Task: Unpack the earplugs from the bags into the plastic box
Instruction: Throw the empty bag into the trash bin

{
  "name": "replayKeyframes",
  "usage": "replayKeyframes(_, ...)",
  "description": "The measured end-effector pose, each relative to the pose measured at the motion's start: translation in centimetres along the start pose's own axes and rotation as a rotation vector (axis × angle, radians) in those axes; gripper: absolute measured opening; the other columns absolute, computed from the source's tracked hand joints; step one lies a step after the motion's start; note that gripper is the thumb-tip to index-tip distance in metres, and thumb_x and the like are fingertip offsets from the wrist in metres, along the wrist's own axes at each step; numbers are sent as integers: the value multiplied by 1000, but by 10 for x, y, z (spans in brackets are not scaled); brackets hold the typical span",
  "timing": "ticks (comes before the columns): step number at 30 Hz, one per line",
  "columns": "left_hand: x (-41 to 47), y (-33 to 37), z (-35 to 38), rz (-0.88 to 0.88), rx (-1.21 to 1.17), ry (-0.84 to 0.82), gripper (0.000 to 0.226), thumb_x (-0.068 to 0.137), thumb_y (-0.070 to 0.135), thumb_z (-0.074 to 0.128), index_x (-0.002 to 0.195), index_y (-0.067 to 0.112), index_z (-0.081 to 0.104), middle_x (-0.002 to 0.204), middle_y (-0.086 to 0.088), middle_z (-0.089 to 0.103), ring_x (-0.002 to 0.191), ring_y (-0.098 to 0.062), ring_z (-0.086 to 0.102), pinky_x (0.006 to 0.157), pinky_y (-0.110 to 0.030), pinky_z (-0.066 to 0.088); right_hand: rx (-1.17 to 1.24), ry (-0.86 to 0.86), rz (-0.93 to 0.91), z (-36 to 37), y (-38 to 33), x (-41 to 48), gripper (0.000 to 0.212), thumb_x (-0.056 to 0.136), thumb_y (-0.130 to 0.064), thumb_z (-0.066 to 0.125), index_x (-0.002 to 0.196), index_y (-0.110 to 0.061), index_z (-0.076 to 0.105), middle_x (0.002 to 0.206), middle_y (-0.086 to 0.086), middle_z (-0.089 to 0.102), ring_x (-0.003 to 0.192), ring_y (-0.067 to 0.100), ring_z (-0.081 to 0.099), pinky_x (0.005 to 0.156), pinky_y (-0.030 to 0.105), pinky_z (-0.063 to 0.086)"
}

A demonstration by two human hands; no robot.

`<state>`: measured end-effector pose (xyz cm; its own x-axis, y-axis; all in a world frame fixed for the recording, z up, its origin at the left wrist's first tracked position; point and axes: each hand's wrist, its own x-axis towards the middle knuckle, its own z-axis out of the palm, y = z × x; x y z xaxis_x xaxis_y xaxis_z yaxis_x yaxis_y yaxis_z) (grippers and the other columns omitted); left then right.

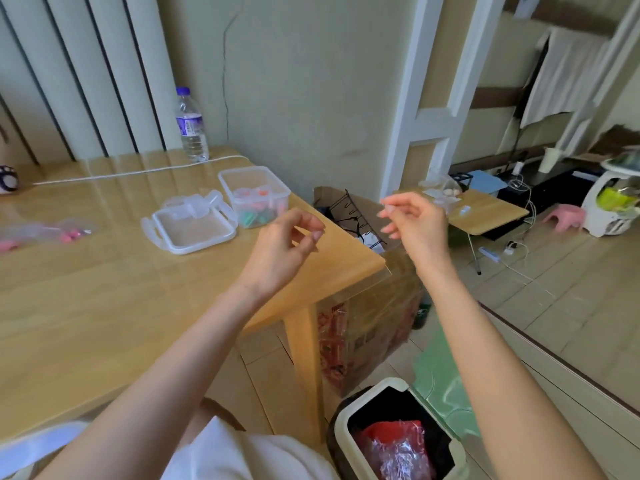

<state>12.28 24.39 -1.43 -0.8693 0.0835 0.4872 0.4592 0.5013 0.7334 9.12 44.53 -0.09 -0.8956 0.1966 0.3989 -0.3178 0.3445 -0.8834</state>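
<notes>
The person's two forearms are bare from the elbows down to the left hand (280, 251) and the right hand (415, 223). The fingers (398, 202) are slim, with nails that reach a little past the tips. At the bottom edge shows a white cloth garment (242, 455), soft and loosely creased; whether top or skirt cannot be told.

A lived-in home room: behind the wooden table (86, 289) a radiator (69, 81), below its corner an open waste bin (349, 410), beyond it a pink stool (564, 216) (on a tiled floor (554, 306)).
</notes>
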Motion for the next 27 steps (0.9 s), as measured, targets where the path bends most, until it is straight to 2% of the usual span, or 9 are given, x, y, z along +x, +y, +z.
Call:
replayKeyframes(4, 11, -15, -40, -57, 21, 88, 4, 91, 9, 56, 93, 12, 58, 91, 11, 62, 64, -2, 62, 65, -20, 48, 78, -127, -111, 52, -53, 14, 15, 90, -3, 54, 91, -11, 68, 81, 6, 68, 54, 11, 57, 50, 18, 47)
replayKeyframes(7, 11, -35, -77, -118, 76, 189, 6, 90, 8, 57, 94, 12, 60, 89, 7, 62, 64, -1, 59, 63, -17, 46, 100, -245, -189, 104, -77, 16, 18, 88, -1, 54, 86, -14, 67, 75, 5, 65, 46, 3, 54, 46, 14, 42)
replayKeyframes(10, 2, -56, -114, -183, 131, 274, 6, 89, 8, 58, 94, 12, 60, 83, 4, 63, 58, 8, 59, 59, -13, 45, 70, -356, -219, 157, -89, 12, 23, 85, 0, 54, 83, -19, 66, 79, 7, 66, 48, 6, 54, 44, 14, 42)
replayKeyframes(13, -7, -76, -147, -267, 200, 337, 7, 89, 9, 59, 95, 11, 62, 85, 2, 64, 61, 3, 60, 59, -17, 44, 46, -454, -241, 204, -97, 6, 20, 85, -1, 56, 85, -18, 66, 84, 11, 68, 51, 7, 56, 43, 13, 42)
replayKeyframes(16, -16, -91, -172, -321, 207, 378, 8, 89, 6, 59, 95, 8, 62, 92, -2, 64, 69, -9, 63, 64, -22, 49, -1, -524, -239, 247, -97, 4, 18, 85, -5, 57, 86, -19, 68, 82, 4, 68, 56, 15, 61, 55, 27, 52)
replayKeyframes(19, -28, -106, -191, -347, 254, 378, 8, 88, 6, 59, 96, 6, 61, 94, -5, 65, 67, -5, 62, 62, -20, 47, -74, -533, -221, 282, -93, 4, 22, 84, -7, 57, 81, -26, 68, 75, -11, 61, 77, 19, 66, 73, 41, 57)
replayKeyframes(23, -38, -125, -211, -407, 306, 357, 9, 88, 8, 60, 97, 7, 61, 101, -6, 65, 78, -20, 65, 78, -34, 52, -132, -555, -155, 312, -84, -3, 22, 86, -6, 54, 87, -22, 69, 88, -5, 67, 94, 21, 64, 84, 37, 52)
replayKeyframes(25, -41, -138, -221, -468, 372, 344, 12, 88, 9, 61, 100, 7, 61, 104, -5, 63, 90, -23, 62, 85, -35, 49, -112, -597, -129, 327, -82, -11, 20, 85, -9, 55, 88, -21, 70, 85, -3, 65, 93, 23, 65, 83, 37, 53)
replayKeyframes(27, -43, -154, -230, -537, 481, 334, 17, 88, 12, 61, 105, 8, 61, 111, -6, 61, 102, -25, 58, 89, -34, 45, -129, -642, -146, 343, -83, -19, 18, 85, -10, 56, 90, -21, 70, 84, -2, 65, 93, 23, 64, 81, 30, 51)
